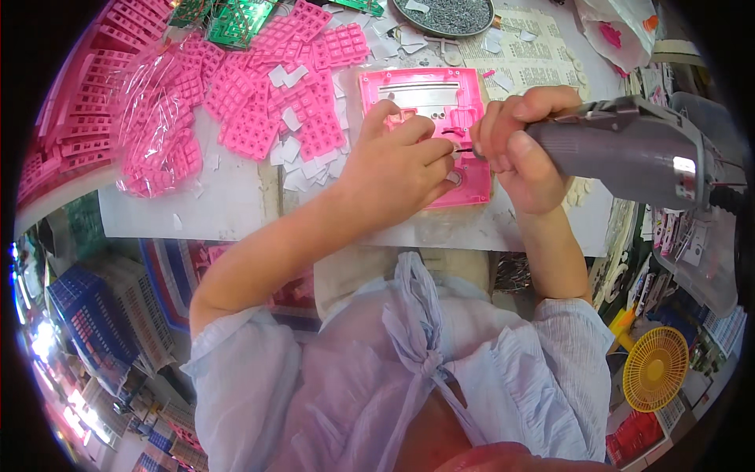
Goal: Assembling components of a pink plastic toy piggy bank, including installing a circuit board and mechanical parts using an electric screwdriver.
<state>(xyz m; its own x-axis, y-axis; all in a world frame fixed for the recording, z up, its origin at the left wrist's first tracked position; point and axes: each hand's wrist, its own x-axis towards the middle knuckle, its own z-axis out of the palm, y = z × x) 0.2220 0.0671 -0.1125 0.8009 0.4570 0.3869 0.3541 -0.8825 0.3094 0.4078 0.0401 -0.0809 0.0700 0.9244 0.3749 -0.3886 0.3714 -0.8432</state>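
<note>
Pink panels (102, 71) are stacked at the far left, above a blue crate (90, 315) on the near left. Beside the stacks, a clear plastic bag (157, 126) of pink pieces lies on the white table (228, 212). Green circuit boards (240, 22) sit at the far side, with loose pink keypads (244, 110) to their right and near side, and white paper scraps (292, 149) among them. The left hand (397, 169) reaches over the pink case (472, 185), fingers curled by the driver's tip; whether they pinch something small, I cannot tell. The case lies open on the table, in front of the person. Beyond it stands a round dish (452, 36) of screws. The right hand (523, 145) grips the front of a grey power screwdriver (621, 153), its thin bit pointing left over the case. A yellow round grille (657, 368) is at the near right.
</note>
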